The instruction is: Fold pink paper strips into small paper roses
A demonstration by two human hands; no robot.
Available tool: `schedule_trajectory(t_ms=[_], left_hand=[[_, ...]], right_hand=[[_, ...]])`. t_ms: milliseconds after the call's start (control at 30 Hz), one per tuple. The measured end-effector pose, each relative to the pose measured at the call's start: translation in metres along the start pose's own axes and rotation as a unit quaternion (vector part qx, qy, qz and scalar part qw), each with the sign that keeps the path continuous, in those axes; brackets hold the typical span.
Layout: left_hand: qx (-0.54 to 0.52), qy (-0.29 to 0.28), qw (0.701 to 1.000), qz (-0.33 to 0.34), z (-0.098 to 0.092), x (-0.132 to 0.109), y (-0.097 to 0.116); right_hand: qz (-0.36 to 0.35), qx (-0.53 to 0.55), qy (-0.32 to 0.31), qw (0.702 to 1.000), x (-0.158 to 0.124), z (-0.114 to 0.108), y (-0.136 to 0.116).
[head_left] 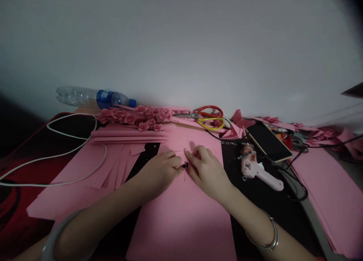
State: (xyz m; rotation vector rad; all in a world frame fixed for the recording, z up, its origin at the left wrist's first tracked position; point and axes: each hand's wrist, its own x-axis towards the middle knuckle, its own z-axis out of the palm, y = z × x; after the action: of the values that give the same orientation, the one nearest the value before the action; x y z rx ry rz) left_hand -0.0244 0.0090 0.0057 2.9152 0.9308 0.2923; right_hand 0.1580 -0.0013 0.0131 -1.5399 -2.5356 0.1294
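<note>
My left hand (161, 170) is closed, its fingers curled in and its thumb tip nearly meeting the other thumb. My right hand (210, 174) bends its fingers in a pinch, thumb and index finger close together. Between the fingertips of both hands is a small piece of pink paper (179, 154), of which just an edge shows; the hands hide most of it. Beneath lies a large pink paper sheet (184, 219), with a thin dark line below the thumbs.
Behind lie pink paper roses (147, 115), scissors (211, 118) and a plastic bottle (93, 97). On the right are a glue gun (262, 174), a phone (269, 140) and stacked pink sheets (331, 193). A white cable (56, 155) loops over pink paper (76, 185) at left.
</note>
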Motion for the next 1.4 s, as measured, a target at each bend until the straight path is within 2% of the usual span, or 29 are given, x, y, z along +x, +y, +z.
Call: schedule_trajectory(t_ms=[200, 433, 700, 933, 1167, 1267, 1400], left_hand=[[-0.004, 0.011, 1.0, -0.007, 0.001, 0.0, 0.0], [-0.07, 0.051, 0.996, 0.006, 0.008, -0.002, -0.001], [-0.084, -0.01, 0.996, -0.003, 0.015, -0.003, 0.002], [-0.052, -0.029, 0.996, -0.06, 0.01, 0.0, 0.012], [0.019, -0.077, 0.982, -0.17, -0.002, -0.003, 0.015], [0.052, -0.054, 0.979, -0.191, -0.004, -0.006, 0.016], [0.047, 0.014, 0.975, -0.215, -0.004, -0.006, 0.016]], right_hand=[[0.065, -0.067, 0.007, 0.996, -0.005, -0.008, 0.006], [0.067, -0.076, 0.005, 0.995, -0.006, -0.005, 0.008], [0.071, -0.08, 0.002, 0.994, -0.008, -0.003, 0.009], [0.071, -0.083, 0.003, 0.994, -0.008, -0.003, 0.008], [0.071, -0.092, -0.007, 0.993, -0.007, -0.003, 0.009], [0.074, -0.099, -0.014, 0.992, -0.008, -0.002, 0.01], [0.078, -0.092, -0.01, 0.993, -0.008, 0.0, 0.01]])
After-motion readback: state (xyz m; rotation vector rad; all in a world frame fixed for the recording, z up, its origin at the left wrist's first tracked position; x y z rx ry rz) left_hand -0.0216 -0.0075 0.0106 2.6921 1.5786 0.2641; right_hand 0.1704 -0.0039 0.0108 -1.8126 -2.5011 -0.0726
